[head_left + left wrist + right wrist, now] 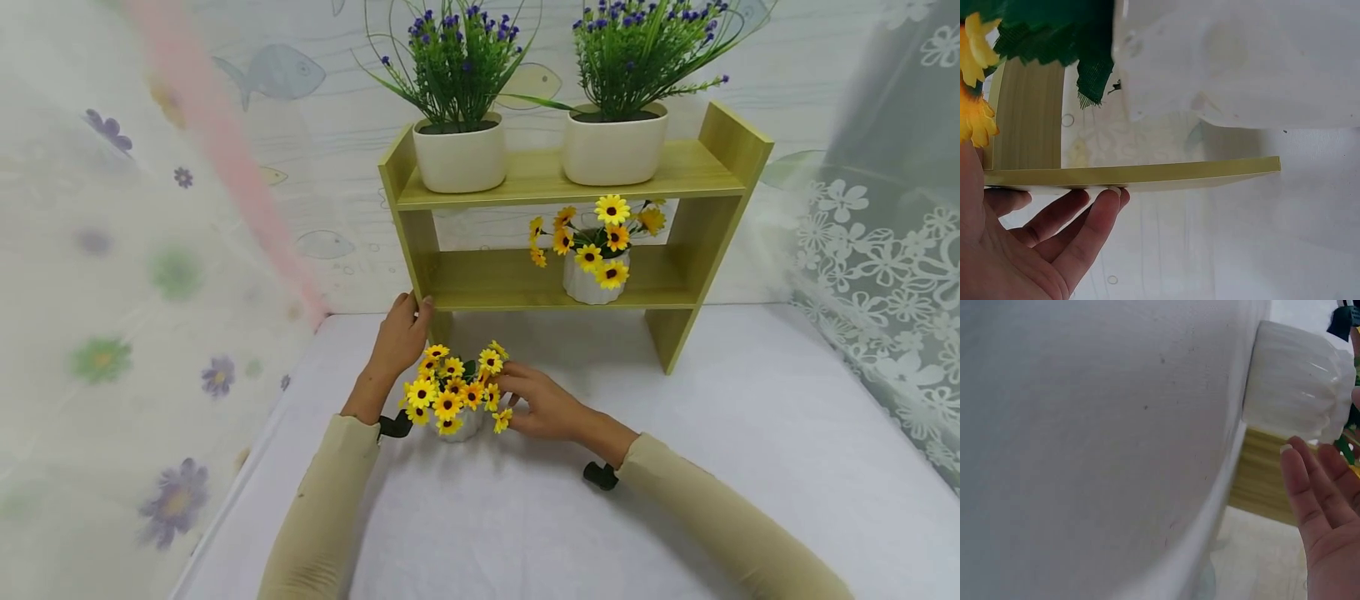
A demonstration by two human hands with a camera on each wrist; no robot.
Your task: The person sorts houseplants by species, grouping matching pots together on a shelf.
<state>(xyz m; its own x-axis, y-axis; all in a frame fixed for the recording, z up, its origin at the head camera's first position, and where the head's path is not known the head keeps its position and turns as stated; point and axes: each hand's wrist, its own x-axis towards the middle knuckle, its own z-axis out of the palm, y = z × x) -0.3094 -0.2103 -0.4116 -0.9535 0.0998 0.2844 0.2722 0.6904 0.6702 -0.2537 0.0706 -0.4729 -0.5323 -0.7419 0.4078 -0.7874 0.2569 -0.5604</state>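
Note:
At the left side of a wooden two-tier shelf, my left hand grips the upright side panel, thumb at its front edge. The left wrist view shows the fingers on the panel's outer face. A white ribbed pot with yellow artificial flowers stands on the table in front of the shelf. My right hand is at the right of this pot, its fingers fairly straight near the rim and blooms. Whether the fingertips touch the pot, I cannot tell; the thumb is partly cut off in the right wrist view.
Two cream pots with purple-flowered plants stand on the top tier. Another white pot of yellow flowers sits on the lower tier. A white cloth covers the table. Patterned curtains hang at both sides.

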